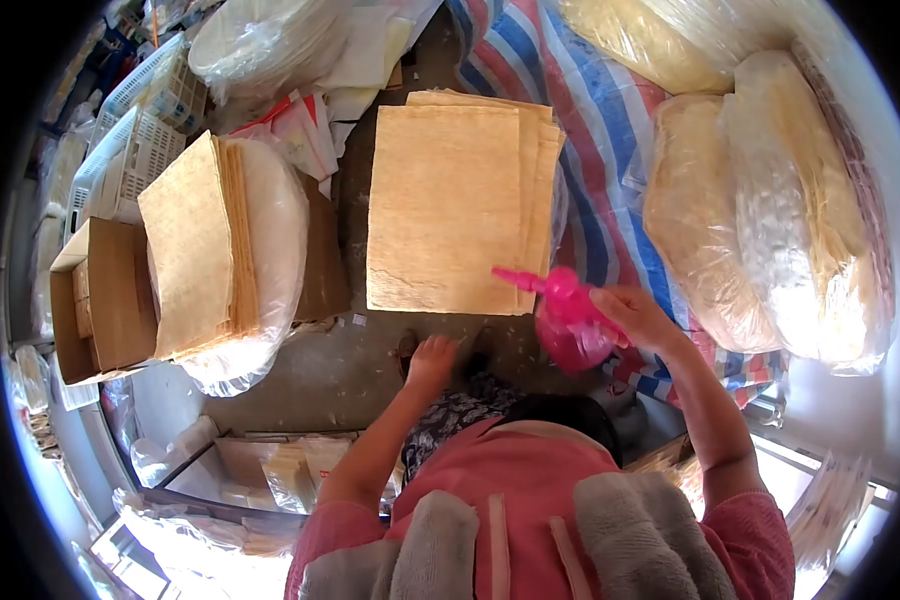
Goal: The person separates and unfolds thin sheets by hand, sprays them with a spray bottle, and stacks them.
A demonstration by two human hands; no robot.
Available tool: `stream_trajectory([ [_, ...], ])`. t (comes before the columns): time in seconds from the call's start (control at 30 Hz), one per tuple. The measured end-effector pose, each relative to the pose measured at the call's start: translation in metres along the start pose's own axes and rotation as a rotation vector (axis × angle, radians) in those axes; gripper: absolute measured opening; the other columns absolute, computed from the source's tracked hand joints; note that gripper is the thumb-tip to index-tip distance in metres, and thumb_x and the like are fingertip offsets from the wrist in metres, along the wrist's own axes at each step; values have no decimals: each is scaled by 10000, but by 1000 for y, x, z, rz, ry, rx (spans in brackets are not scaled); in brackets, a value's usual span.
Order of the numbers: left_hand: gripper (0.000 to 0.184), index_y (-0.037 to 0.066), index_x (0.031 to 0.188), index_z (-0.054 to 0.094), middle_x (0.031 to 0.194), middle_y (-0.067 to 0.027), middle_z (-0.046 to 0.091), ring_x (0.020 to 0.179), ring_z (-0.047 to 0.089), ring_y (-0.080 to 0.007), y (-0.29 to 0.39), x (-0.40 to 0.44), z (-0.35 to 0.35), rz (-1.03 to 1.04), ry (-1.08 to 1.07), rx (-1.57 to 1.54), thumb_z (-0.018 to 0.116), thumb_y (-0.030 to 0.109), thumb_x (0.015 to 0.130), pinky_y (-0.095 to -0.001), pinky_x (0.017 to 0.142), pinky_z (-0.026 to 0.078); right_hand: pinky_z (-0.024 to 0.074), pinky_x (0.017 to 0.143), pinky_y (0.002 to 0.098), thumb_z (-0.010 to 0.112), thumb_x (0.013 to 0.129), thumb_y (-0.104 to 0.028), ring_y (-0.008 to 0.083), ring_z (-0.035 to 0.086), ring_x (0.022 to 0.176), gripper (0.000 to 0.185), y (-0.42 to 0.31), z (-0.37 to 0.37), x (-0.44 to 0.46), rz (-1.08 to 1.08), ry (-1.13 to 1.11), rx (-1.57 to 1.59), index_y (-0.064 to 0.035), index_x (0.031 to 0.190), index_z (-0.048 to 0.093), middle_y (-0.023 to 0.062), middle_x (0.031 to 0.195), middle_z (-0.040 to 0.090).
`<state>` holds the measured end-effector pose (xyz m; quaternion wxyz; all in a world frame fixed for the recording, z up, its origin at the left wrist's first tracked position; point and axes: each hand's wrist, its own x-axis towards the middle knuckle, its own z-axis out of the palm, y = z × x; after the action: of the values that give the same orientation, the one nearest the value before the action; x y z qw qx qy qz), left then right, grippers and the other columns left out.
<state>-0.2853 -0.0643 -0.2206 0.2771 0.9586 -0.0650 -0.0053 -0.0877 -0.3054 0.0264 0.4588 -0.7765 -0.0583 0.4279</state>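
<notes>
My right hand (pixel 634 318) is wrapped round the handle of a bright pink spray bottle (pixel 574 335). Its nozzle points left, over the lower right part of a stack of tan, thin flat sheets (pixel 445 200). The sheets lie slightly fanned, with more edges showing along the right and top. Below the stack, in front of my body, my left hand (pixel 432 365) hangs with its fingers loosely apart and nothing visible in it. It is nearest to the stack's lower edge and does not touch it.
A second stack of tan sheets (pixel 192 255) leans on a plastic-wrapped round bundle (pixel 275 240) at left, beside a cardboard box (pixel 120 290) and white crates (pixel 135 155). Striped tarp (pixel 610 150) and large plastic-wrapped bundles (pixel 770 220) lie at right.
</notes>
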Motion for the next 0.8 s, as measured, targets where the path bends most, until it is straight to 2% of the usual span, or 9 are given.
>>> stream_trajectory([
  [0.07,593,67,1243,428,1266,-154,411,1180,386,-335,8,31,4,-8,32,182,660,194,711,-470,944,346,313,391,209,445,920,-381,59,394,414,397,-2,-2,1,-38,95,159,-62,704,540,-13,520,451],
  [0.17,835,83,1347,299,1403,-159,245,1321,183,-332,22,74,-28,-145,-65,291,723,286,657,-544,1034,191,315,369,217,456,911,-399,71,398,388,414,8,-16,-1,-16,235,410,-66,672,516,1,504,454],
  [0.37,853,51,1337,301,1426,-170,192,1337,131,-341,-25,94,-6,42,-77,470,707,381,663,-573,1044,139,292,336,212,484,891,-423,74,383,350,411,37,-37,-43,88,425,308,-67,696,552,-2,472,446],
  [0.5,616,25,1293,355,1354,-200,325,1261,299,-352,-27,96,-27,159,-35,524,608,213,763,-507,1027,237,290,347,198,484,888,-434,56,398,375,421,60,-49,-68,129,399,213,-62,718,587,-13,484,458],
  [0.6,440,-12,1188,462,1246,-192,458,1134,458,-332,-22,114,-96,299,125,340,526,120,773,-425,929,393,290,360,190,483,883,-454,41,401,398,443,53,-49,-87,125,421,221,-68,688,577,-23,492,457],
  [0.67,304,16,1134,499,854,-167,586,752,578,-302,-1,130,-158,133,336,-9,503,106,844,-367,658,486,296,367,190,486,876,-472,41,407,402,453,52,-47,-92,38,370,225,-73,678,574,-23,495,458],
  [0.7,266,29,1117,512,689,-161,551,583,549,-304,15,133,-198,-3,277,113,509,84,857,-373,532,469,299,370,190,488,872,-481,41,410,405,459,52,-46,-93,-12,345,225,-76,673,572,-23,496,459],
  [0.73,183,28,1030,531,636,-156,537,517,529,-314,19,134,-224,50,509,143,516,62,851,-382,445,429,307,381,192,517,854,-486,45,416,409,464,53,-44,-93,-50,298,222,-63,674,574,-21,496,461],
  [0.8,100,23,811,500,533,-145,443,445,436,-163,26,127,-277,-59,686,-19,543,91,869,-314,401,358,309,385,194,539,847,-469,47,418,412,454,31,-37,-93,-204,234,150,-50,672,566,-20,493,458],
])
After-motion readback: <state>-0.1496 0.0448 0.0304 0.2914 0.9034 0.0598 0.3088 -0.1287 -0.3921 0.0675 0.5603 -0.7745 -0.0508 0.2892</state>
